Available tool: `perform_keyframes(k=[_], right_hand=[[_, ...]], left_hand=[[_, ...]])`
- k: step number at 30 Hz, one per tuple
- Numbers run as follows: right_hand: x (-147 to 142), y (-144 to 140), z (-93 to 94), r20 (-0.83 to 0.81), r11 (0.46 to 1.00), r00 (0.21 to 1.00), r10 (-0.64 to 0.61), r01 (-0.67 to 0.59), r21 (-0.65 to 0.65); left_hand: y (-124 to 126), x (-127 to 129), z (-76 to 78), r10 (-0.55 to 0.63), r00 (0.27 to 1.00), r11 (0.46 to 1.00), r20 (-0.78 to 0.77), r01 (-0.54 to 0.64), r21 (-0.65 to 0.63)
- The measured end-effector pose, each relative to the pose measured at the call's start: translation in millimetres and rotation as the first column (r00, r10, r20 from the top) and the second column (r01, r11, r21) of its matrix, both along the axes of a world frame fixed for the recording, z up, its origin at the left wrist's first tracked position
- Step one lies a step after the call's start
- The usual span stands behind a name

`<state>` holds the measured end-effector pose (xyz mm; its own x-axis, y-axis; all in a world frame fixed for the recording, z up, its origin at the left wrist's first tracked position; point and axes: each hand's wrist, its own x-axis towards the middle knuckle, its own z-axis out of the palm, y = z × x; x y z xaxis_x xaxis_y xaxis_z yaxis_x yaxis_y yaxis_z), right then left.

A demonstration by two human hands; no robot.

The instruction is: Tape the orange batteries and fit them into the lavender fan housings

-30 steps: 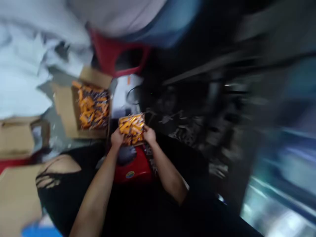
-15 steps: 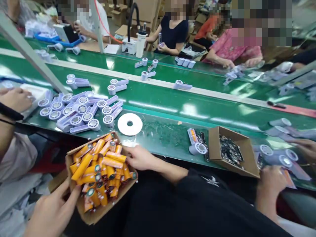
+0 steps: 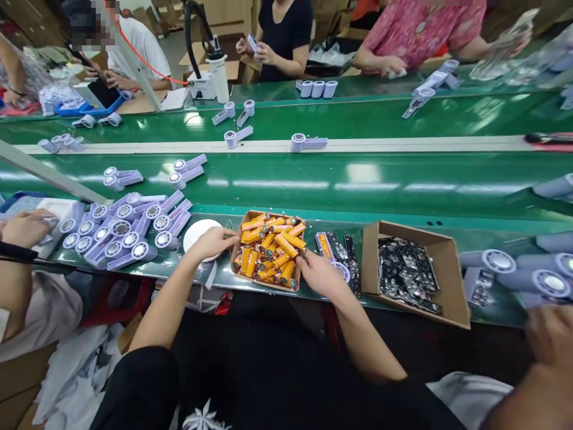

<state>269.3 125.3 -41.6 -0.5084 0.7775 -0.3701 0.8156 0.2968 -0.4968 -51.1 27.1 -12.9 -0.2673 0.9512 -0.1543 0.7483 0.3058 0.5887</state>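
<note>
Orange cylindrical batteries fill a shallow cardboard tray (image 3: 236,251) that sits on the near edge of the green workbench (image 3: 313,239), straight ahead of the person. In the head view, the left hand (image 3: 210,242) lies against the tray's left wall, fingers loosely spread and extended, thumb side toward the cardboard; it touches the tray rather than closing on it, and part of it rests over a white disc (image 3: 196,232) lying just beside the tray. The right hand (image 3: 320,273) is at the tray's right side, fingers curled narrowly, fingertips (image 3: 303,255) touching the cardboard edge and the nearest orange batteries (image 3: 268,248); whether it pinches one of them I cannot tell.

Just right of that hand lie a few dark flat parts (image 3: 342,248) on the bench, and beyond them an open cardboard box (image 3: 447,280) holding many small dark pieces. Left of the disc sits a cluster of pale lilac handheld fan bodies (image 3: 125,230), round heads up. More such fans are scattered on the green conveyor belt (image 3: 358,173) behind. A co-worker's hand (image 3: 24,227) rests on the bench at far left, and another's hand (image 3: 550,334) shows at lower right. Other people work along the far side of the line.
</note>
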Motion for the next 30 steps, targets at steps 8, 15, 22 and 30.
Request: perform_keyframes(k=[8, 15, 22, 30], right_hand=[[26.8, -43.5, 25.3, -0.34, 0.943, 0.927, -0.162, 0.247, 0.224], [-58.3, -113.1, 38.4, -0.55, 0.984, 0.835, 0.006, -0.102, -0.144], [-111.0, -171.9, 26.2, -0.34, 0.84, 0.793, 0.506, -0.542, -0.013], [-46.8, -10.6, 69.9, 0.012, 0.941, 0.994, 0.107, -0.105, 0.321]], left_hand=[[-112.5, -83.3, -45.6, -0.269, 0.852, 0.963, -0.449, 0.251, -0.102], [-151.0, -38.0, -45.2, -0.025, 0.885, 0.902, -0.464, 0.22, 0.372], [-181.7, -45.1, -49.3, 0.116, 0.917, 0.831, -0.382, 0.121, 0.543], [-161.6, -44.9, -61.6, 0.163, 0.907, 0.83, -0.388, 0.086, 0.55]])
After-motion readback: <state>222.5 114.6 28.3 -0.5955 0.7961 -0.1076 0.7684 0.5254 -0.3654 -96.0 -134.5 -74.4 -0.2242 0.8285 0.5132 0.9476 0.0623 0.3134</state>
